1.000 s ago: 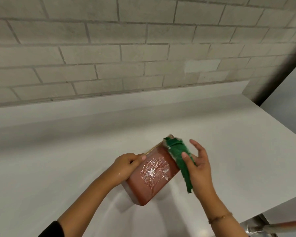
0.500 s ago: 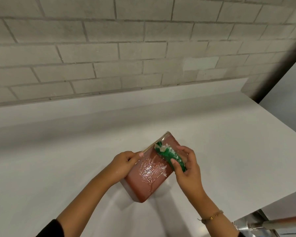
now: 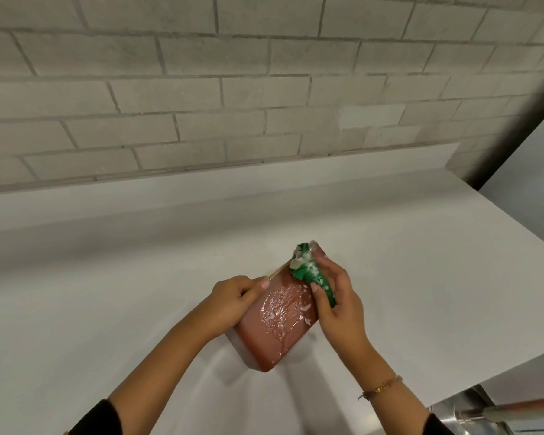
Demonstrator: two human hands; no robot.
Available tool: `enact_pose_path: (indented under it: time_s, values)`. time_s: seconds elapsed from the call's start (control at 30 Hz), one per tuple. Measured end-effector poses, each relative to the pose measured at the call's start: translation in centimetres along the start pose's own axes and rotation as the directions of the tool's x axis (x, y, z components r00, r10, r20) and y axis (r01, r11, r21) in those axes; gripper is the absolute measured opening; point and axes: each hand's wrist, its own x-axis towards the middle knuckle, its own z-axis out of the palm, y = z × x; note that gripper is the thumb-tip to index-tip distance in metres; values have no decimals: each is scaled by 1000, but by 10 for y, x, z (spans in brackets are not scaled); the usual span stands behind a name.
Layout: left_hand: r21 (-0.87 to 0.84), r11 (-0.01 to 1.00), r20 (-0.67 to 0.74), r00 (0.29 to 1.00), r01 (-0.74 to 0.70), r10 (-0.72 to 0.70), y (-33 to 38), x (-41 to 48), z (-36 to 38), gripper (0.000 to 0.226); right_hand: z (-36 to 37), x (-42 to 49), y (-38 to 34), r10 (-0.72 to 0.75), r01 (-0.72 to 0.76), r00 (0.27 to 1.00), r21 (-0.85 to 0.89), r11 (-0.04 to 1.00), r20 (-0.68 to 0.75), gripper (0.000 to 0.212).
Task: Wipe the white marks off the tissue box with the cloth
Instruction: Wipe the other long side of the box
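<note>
A reddish-brown tissue box [image 3: 275,332] rests tilted on the white counter [image 3: 405,262], its upper face smeared with white foamy marks [image 3: 281,309]. My left hand [image 3: 233,298] grips the box's left edge. In my right hand [image 3: 335,296] is a bunched green cloth [image 3: 311,273], itself streaked with white, pressed against the far top corner of the box. Fingers of the right hand cover part of the box's right side.
A grey brick wall [image 3: 233,98] rises behind the counter's low white upstand. The counter's right edge drops off at the right. Below it, at the bottom right, sits a metal fitting with a rod [image 3: 500,414].
My right hand bunched the hanging cloth and brought it onto the box's face, then slid it up toward the far corner. The left hand kept its grip.
</note>
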Motion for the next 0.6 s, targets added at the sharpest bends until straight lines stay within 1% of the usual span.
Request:
enact_pose_path:
  time_s: [0.07, 0.13, 0.2, 0.23, 0.27, 0.3, 0.33, 0.43, 0.53, 0.6]
  values:
    - [-2, 1000, -12, 1000, 14, -14, -1, 1, 0, 44, 8, -12, -5, -10, 7, 999, 57, 998, 46, 42]
    - [-14, 999, -16, 999, 29, -29, -3, 1, -1, 47, 7, -20, -6, 9, -26, 997, 223, 974, 77, 41]
    - [-31, 999, -4, 999, 40, -41, -1, 2, 0, 46, -3, -17, -8, 99, -122, 992, 449, 885, 75, 42]
    - [-30, 999, 2, 999, 39, -39, 0, 2, 0, 46, -11, -12, -7, 140, -150, 988, 528, 836, 59, 43]
    - [-25, 999, 5, 999, 35, -35, 1, 2, 0, 45, -19, -7, -6, 164, -150, 986, 563, 813, 26, 43]
    - [-21, 999, 8, 999, 31, -31, 2, 3, 0, 45, -26, -2, -5, 170, -135, 985, 544, 828, -14, 43]
    - [-19, 999, 11, 1000, 28, -28, 2, 4, 0, 44, -30, 2, -4, 159, -114, 986, 485, 867, -53, 45]
    - [-5, 1000, 31, 999, 21, -21, 3, 5, -1, 43, -27, 4, 3, 102, -70, 989, 262, 962, -108, 52]
    - [7, 1000, 42, 999, 14, -14, 4, 5, -3, 42, -15, -1, 7, -5, 11, 996, 69, 998, -86, 58]
    - [12, 1000, 39, 999, 14, -14, 3, 6, -3, 42, -7, -6, 6, -77, 77, 997, -15, 997, -24, 52]
